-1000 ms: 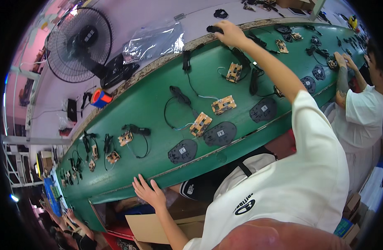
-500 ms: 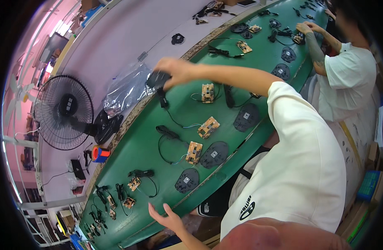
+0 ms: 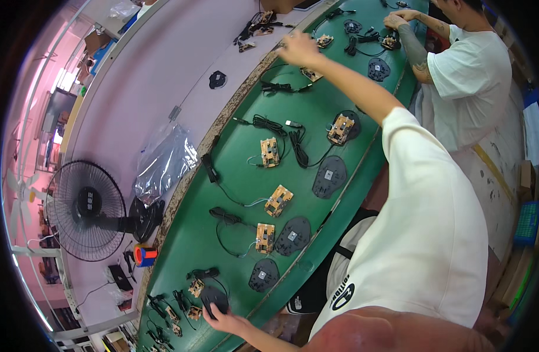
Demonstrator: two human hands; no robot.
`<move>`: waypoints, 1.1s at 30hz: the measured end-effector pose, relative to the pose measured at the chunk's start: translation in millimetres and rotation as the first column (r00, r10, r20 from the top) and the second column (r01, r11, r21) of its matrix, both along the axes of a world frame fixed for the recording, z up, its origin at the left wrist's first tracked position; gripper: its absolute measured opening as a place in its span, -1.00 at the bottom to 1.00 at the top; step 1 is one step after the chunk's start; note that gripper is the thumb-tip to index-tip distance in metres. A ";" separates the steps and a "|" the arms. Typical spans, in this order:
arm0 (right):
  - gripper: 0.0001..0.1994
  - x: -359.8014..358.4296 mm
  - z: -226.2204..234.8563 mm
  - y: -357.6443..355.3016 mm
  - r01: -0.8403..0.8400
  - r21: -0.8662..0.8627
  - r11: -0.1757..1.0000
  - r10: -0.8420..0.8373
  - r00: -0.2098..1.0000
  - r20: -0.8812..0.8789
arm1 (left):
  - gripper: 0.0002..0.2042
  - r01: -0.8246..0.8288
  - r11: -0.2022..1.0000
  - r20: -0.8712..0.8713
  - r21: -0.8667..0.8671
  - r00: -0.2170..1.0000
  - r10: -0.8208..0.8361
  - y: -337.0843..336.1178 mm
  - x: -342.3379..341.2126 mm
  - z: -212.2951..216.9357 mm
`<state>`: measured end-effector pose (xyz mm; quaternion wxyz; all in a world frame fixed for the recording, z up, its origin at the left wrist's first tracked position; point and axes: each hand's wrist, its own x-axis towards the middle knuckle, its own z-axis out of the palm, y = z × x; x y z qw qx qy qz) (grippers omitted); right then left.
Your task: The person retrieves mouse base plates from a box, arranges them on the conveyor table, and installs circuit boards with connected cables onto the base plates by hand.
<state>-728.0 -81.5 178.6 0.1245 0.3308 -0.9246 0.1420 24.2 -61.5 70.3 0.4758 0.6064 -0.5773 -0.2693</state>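
My left hand (image 3: 225,321), at the near lower end of the green bench, grips a smooth black computer-mouse shell (image 3: 215,300). Just beyond it lies a small circuit board (image 3: 196,287) with a coiled black cable. My right arm stretches to the far part of the bench. There my right hand (image 3: 300,50) is over the bench's back edge, blurred, and whatever is under its fingers is hidden. Between my hands lie mouse base plates (image 3: 293,236) and tan circuit boards (image 3: 265,238) with black cables. One board (image 3: 341,129) sits on a base plate.
A black fan (image 3: 87,202), a clear plastic bag (image 3: 165,167) and an orange-and-blue roll (image 3: 145,256) stand past the bench's raised edge. Another black part (image 3: 218,80) lies on the pale surface. A co-worker in a white shirt (image 3: 466,88) works at the far right.
The right hand, which held a dark mouse shell near the plastic bag, has moved farther up the bench. The left hand was open and now holds a black shell. The view has shifted.
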 end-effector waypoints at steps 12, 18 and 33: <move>-0.59 -53.0 -39.8 -58.2 0.030 0.242 0.970 -0.088 0.969 0.232 | -0.62 -0.369 0.905 0.010 0.211 0.927 0.375 27.6 -14.0 4.9; -0.59 -13.6 -42.5 -87.5 -0.014 0.238 0.971 -0.035 0.979 0.202 | -0.69 -0.314 0.919 -0.021 0.239 0.944 0.328 31.8 -4.7 -1.7; -0.06 -79.1 -37.5 -50.5 0.235 0.229 0.945 -0.306 0.884 0.353 | -0.71 -0.302 0.932 -0.058 0.203 0.946 0.319 32.5 -12.4 0.2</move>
